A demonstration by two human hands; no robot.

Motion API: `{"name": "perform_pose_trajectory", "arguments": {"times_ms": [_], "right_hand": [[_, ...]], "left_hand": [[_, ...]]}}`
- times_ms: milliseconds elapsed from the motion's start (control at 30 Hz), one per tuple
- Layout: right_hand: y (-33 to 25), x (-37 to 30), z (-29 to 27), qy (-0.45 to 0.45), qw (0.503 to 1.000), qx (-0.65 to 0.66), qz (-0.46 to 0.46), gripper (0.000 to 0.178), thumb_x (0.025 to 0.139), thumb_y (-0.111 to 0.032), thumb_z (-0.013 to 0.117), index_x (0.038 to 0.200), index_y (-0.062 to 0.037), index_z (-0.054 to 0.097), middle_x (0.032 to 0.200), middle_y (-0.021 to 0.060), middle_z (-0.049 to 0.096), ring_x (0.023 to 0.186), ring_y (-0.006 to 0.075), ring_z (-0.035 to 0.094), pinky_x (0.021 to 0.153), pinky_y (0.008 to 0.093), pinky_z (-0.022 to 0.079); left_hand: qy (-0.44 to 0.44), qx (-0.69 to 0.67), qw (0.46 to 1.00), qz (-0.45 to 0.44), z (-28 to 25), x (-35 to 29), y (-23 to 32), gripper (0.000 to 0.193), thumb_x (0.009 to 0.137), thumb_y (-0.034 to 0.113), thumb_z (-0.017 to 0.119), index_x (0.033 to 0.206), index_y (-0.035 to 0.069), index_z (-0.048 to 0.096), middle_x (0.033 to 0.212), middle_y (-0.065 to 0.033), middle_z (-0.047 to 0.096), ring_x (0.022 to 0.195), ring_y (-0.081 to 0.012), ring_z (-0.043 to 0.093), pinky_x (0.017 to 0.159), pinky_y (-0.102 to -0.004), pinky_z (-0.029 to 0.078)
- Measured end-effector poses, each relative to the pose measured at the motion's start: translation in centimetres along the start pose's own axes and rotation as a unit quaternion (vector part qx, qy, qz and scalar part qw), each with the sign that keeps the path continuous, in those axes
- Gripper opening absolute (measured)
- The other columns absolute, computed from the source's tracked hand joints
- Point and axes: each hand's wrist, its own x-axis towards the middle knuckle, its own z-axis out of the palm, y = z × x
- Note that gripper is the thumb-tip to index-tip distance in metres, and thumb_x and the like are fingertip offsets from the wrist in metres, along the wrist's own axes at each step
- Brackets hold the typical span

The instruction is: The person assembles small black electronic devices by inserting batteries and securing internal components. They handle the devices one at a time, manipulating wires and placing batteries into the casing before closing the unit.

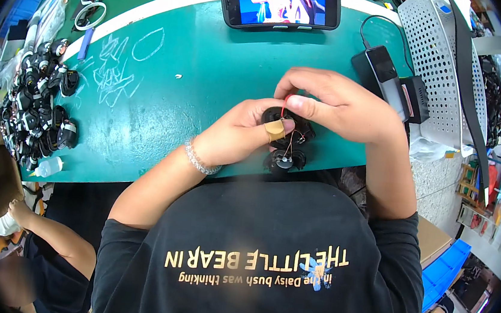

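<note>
My left hand is closed on a black round part with thin wires, its thumb wrapped in a tan tape band and pressed on the part. A second rounded black piece with a silvery disc hangs below, joined by thin copper-coloured wires. Above it, my right hand pinches a red wire between thumb and forefinger. The wire's lower end runs toward the black part. The fingers of both hands partly cover the part, so its exact kind cannot be made out.
A phone playing a video stands at the back of the green table. Black parts pile up at left beside a small bottle. A black device and a perforated white basket stand right. Another person's arm shows lower left.
</note>
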Motion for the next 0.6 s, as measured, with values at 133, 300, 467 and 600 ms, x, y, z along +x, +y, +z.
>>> {"name": "perform_pose_trajectory", "arguments": {"times_ms": [133, 300, 467, 600], "right_hand": [[1.4, -0.9, 1.2, 0.011, 0.993, 0.116, 0.02, 0.05, 0.095, -0.046, 0.036, 0.102, 0.0007, 0.054, 0.085, 0.0064, 0.054, 0.079, 0.0151, 0.049, 0.068, 0.0267, 0.04], [1.8, -0.9, 2.1, 0.091, 0.943, 0.318, 0.046, 0.037, 0.095, -0.035, 0.044, 0.099, -0.0011, 0.056, 0.082, 0.0006, 0.056, 0.074, 0.0056, 0.048, 0.064, 0.0199, 0.038], [-0.2, -0.2, 2.4, 0.149, 0.919, 0.365, 0.005, 0.024, 0.093, -0.021, 0.049, 0.095, 0.0015, 0.057, 0.085, 0.0022, 0.057, 0.077, 0.007, 0.05, 0.071, 0.0226, 0.043], [-0.9, 0.6, 2.9, 0.245, 0.926, 0.275, -0.085, 0.021, 0.092, -0.016, 0.05, 0.098, 0.0025, 0.058, 0.088, 0.0042, 0.058, 0.081, 0.0105, 0.053, 0.073, 0.0243, 0.044]], "left_hand": [[0.022, 0.004, 0.99, 0.137, 0.9, 0.0, -0.4, 0.019, 0.09, 0.011, 0.054, 0.106, 0.001, 0.056, 0.089, -0.0005, 0.058, 0.081, -0.0071, 0.052, 0.072, -0.0244, 0.046], [0.024, 0.128, 0.97, 0.205, 0.5, -0.1, 0.2, 0.025, 0.087, 0.004, 0.053, 0.111, 0.0, 0.056, 0.106, -0.0081, 0.06, 0.098, -0.0159, 0.055, 0.09, -0.0301, 0.041], [0.083, 0.232, 0.92, 0.306, 0.3, 0.1, -0.2, 0.026, 0.085, 0.001, 0.053, 0.111, 0.0, 0.055, 0.109, -0.0102, 0.058, 0.099, -0.0186, 0.056, 0.09, -0.0305, 0.041], [0.161, 0.244, 0.904, 0.313, 0.5, -0.1, 0.1, 0.032, 0.084, 0.0, 0.051, 0.116, 0.0, 0.051, 0.106, -0.0131, 0.059, 0.089, -0.0199, 0.06, 0.079, -0.0297, 0.047]]}}
